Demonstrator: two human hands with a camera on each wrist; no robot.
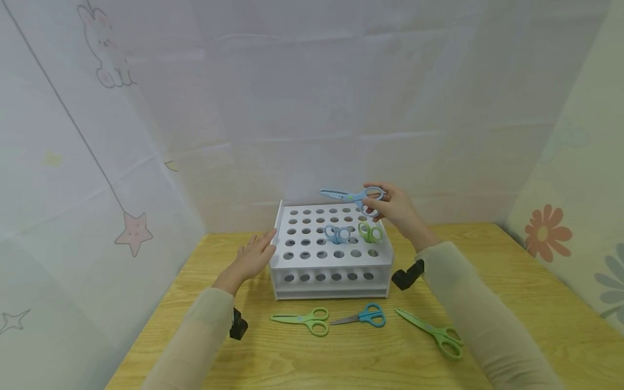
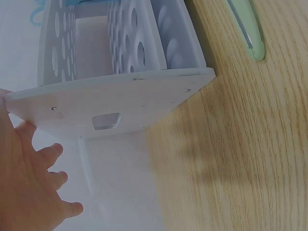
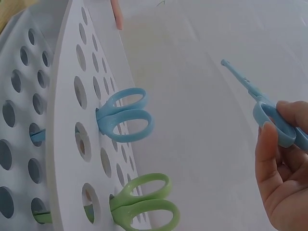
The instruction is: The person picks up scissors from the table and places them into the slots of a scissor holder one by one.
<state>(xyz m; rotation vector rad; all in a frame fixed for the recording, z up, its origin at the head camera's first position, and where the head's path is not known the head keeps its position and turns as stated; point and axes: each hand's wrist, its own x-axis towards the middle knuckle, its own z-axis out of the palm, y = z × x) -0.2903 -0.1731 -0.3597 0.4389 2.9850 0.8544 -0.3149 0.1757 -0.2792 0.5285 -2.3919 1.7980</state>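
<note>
In the head view, my right hand [image 1: 397, 208] pinches light blue scissors [image 1: 352, 197] by their handles above the back right of a white rack with round holes [image 1: 312, 260]. The blades point left, roughly level. In the right wrist view, thumb and fingers grip one handle loop. Two scissors stand in rack holes, handles up: a light blue pair [image 3: 126, 115] and a green pair [image 3: 144, 202]. My left hand [image 1: 254, 255] rests against the rack's left side panel; in the left wrist view its fingers [image 2: 53, 156] are spread, the thumb at the panel's top edge.
On the wooden table in front of the rack lie green scissors [image 1: 304, 319], blue scissors with metal blades [image 1: 363, 315] and, further right, another green pair [image 1: 434, 331]. A pale patterned cloth [image 1: 312, 108] hangs behind and along both sides.
</note>
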